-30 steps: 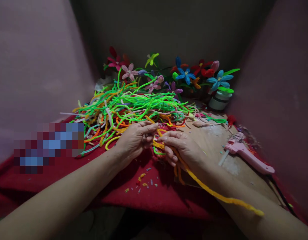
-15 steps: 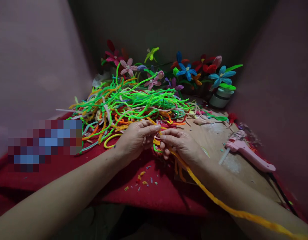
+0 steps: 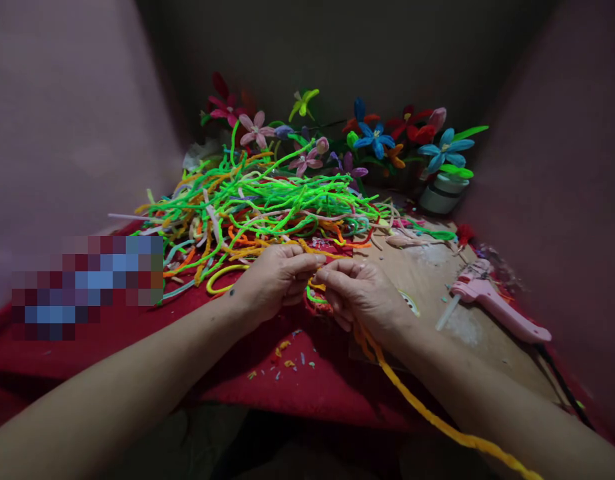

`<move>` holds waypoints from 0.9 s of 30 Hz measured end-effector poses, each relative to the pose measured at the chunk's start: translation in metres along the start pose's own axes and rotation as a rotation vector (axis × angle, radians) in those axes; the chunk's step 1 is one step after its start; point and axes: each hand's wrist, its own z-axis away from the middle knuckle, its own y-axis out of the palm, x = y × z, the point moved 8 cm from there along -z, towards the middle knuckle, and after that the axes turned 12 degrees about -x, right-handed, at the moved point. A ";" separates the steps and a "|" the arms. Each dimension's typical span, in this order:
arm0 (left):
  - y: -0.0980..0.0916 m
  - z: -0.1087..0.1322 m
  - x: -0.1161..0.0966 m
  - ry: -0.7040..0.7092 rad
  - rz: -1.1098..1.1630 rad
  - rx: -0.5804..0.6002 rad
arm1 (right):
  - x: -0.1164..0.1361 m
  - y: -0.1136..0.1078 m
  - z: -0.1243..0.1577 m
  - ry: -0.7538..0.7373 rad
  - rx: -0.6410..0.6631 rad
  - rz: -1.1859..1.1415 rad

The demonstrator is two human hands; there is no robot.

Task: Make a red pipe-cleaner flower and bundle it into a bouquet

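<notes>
My left hand (image 3: pixel 282 280) and my right hand (image 3: pixel 360 290) meet at the middle of the work surface, fingertips nearly touching. Both are closed in a pinch on an orange pipe cleaner (image 3: pixel 417 400), whose long tail runs from under my right hand down past my right forearm to the bottom edge. The spot where the fingers grip it is mostly hidden. Just behind the hands lies a tangled heap of pipe cleaners (image 3: pixel 287 200), mostly bright green with orange, pink and red ones. A yellow loop (image 3: pixel 220 280) sits left of my left hand.
A brown board (image 3: pixel 427 293) lies at right, bearing a pink hot glue gun (image 3: pixel 497 307). Pipe-cleaner flowers (image 3: pixel 374 138) stand at the back, beside a pale jar (image 3: pixel 440 193). Small scraps (image 3: pixel 287 363) are scattered over the red cloth (image 3: pixel 212 387). A blurred-out patch covers the left side.
The fingers of my right hand have curled in more closely beside my left fingertips. The orange tail has swung leftward at the bottom edge. The whole view has shifted slightly.
</notes>
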 end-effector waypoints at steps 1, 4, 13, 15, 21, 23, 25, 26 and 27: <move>0.001 0.000 0.000 -0.005 -0.001 0.005 | 0.000 0.000 0.000 -0.004 -0.003 0.012; 0.001 0.001 -0.001 -0.006 0.001 0.000 | 0.001 0.002 0.001 0.005 0.038 -0.047; -0.003 0.000 -0.006 0.038 0.026 -0.009 | -0.005 -0.002 -0.004 0.066 0.025 -0.179; -0.002 0.001 -0.007 0.046 0.031 -0.012 | -0.003 -0.002 -0.002 0.052 0.014 -0.171; 0.000 0.006 -0.013 0.097 0.017 -0.011 | 0.007 -0.008 0.004 -0.027 -0.098 -0.127; 0.000 0.006 -0.014 0.109 0.019 -0.016 | 0.010 -0.008 0.006 -0.051 -0.112 -0.099; -0.001 0.005 -0.014 0.111 0.024 -0.017 | 0.010 -0.008 0.006 -0.053 -0.115 -0.093; -0.001 0.005 -0.014 0.112 0.029 -0.014 | 0.010 -0.008 0.007 -0.047 -0.116 -0.097; -0.001 0.005 -0.014 0.113 0.035 -0.011 | 0.009 -0.008 0.007 -0.039 -0.116 -0.103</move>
